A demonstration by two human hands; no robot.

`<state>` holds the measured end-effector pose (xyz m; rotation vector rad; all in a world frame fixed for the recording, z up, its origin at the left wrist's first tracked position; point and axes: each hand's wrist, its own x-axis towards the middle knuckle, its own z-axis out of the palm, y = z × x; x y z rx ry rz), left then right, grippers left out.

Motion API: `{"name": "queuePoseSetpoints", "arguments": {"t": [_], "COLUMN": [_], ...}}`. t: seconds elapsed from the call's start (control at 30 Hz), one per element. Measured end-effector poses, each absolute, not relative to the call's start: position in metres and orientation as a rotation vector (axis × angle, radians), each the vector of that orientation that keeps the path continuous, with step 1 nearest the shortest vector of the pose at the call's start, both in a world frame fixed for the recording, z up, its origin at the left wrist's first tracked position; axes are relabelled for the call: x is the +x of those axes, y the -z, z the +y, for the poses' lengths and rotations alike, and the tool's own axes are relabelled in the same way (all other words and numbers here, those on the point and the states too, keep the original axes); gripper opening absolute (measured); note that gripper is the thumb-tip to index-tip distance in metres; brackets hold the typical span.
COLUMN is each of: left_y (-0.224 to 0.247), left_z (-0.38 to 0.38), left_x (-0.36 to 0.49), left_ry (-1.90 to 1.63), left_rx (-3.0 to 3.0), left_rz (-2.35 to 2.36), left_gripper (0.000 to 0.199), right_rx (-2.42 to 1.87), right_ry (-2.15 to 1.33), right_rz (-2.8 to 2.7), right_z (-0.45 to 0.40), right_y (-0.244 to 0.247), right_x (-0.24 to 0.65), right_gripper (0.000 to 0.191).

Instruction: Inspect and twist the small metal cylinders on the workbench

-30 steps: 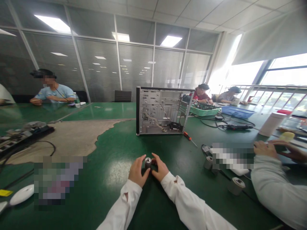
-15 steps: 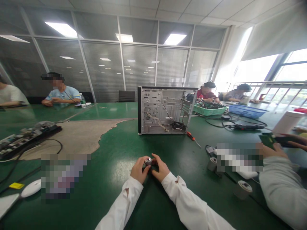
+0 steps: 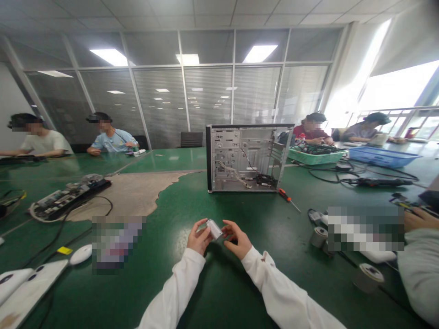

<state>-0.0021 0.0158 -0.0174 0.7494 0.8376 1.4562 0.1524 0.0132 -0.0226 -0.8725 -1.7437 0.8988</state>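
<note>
Two white sleeves [image 3: 171, 290] come in over the green tabletop [image 3: 219, 297] from the near side, with a flat white slab [image 3: 39, 292] at near left and a wide metal can [image 3: 368, 278] off to the right. Bit further in, a white oval thing [image 3: 81, 254] sits near a yellow tag [image 3: 64, 250]. Then you've got the hands: left hand [image 3: 199, 236] has its fingers clamped on a small silver cylinder [image 3: 214, 229], tilted, upper end leaning left. Right hand [image 3: 240, 240] is just beside the lower end, fingers apart and curved; can't tell if a fingertip touches it. Second metal can [image 3: 318, 236] is over on the right. Past that, an orange-handled screwdriver [image 3: 284, 195] lies by the corner of an open computer case [image 3: 245, 155], which stands upright with loose wires inside. Green basket [image 3: 317, 156] full of cables and a blue basket [image 3: 384, 156] sit far right, and people in caps are seated along the far side.
</note>
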Motion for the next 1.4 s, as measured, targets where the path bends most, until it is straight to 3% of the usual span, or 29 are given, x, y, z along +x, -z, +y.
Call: {"name": "queuePoseSetpoints", "arguments": {"t": [0.13,0.47,0.87,1.13,1.4], "left_y": [0.015,0.006,0.006,0.007,0.009], "left_z": [0.013,0.009,0.004,-0.002,-0.004], "left_x": [-0.005,-0.002,0.007,0.011,0.014], "left_ry": [-1.411,-1.404,-1.221,-1.131,-1.143], "left_rx": [0.643,0.401,0.383,0.465,0.341], "left_rz": [0.774,0.752,0.879,0.832,0.757], "left_gripper": [0.049,0.007,0.020,0.027,0.015], "right_rx": [-0.823,-0.804,-0.779,-0.767,-0.849], "right_ry": [-0.958,-0.976,-0.517,-0.450,-0.431], "right_rz": [-1.711,-1.733,-1.768,-1.790,-1.686], "right_z": [0.008,-0.001,-0.007,-0.005,0.001], "right_y": [0.022,0.021,0.008,0.013,0.014], "right_x": [0.149,0.144,0.148,0.146,0.150], "right_gripper": [0.055,0.047,0.050,0.047,0.035]}}
